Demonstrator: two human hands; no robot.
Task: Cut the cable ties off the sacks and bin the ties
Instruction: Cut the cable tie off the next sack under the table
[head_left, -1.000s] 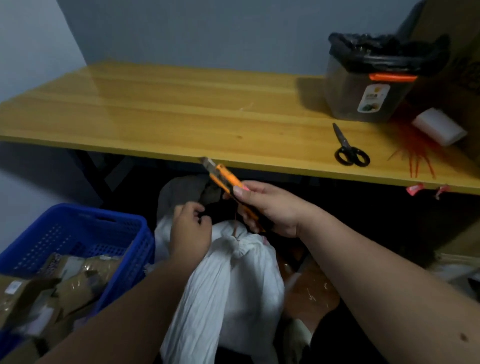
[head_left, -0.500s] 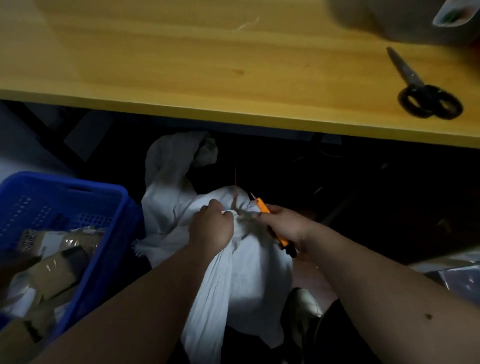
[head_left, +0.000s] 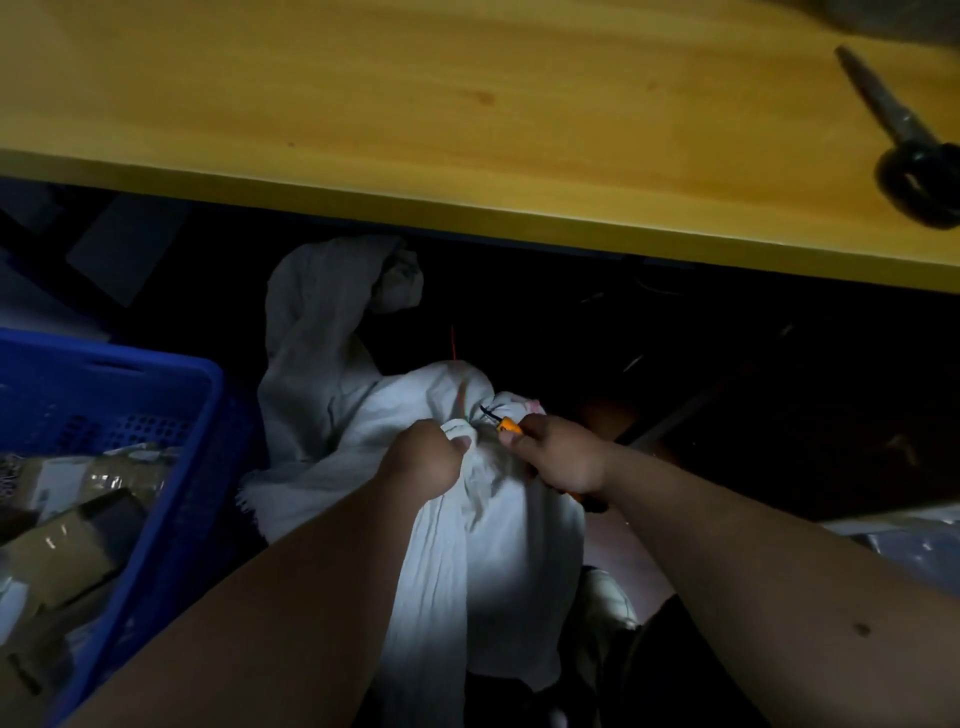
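Observation:
A white cloth sack (head_left: 467, 561) stands on the floor below the table edge. My left hand (head_left: 423, 460) grips its bunched neck. My right hand (head_left: 558, 457) holds an orange utility knife (head_left: 506, 425), its dark blade tip at the tied neck beside my left thumb. A thin red cable tie tail (head_left: 453, 343) sticks up behind the neck. A second white sack (head_left: 322, 322) lies further back under the table.
The yellow wooden table (head_left: 415, 104) fills the top, with black scissors (head_left: 904, 156) at its right end. A blue plastic crate (head_left: 171, 467) with taped parcels stands at the left. A shoe (head_left: 605, 603) shows below the sack. The bin is out of view.
My head has tilted down and closer. The right hand brought the knife down from near the table edge to the sack's tied neck, while the left hand kept its grip.

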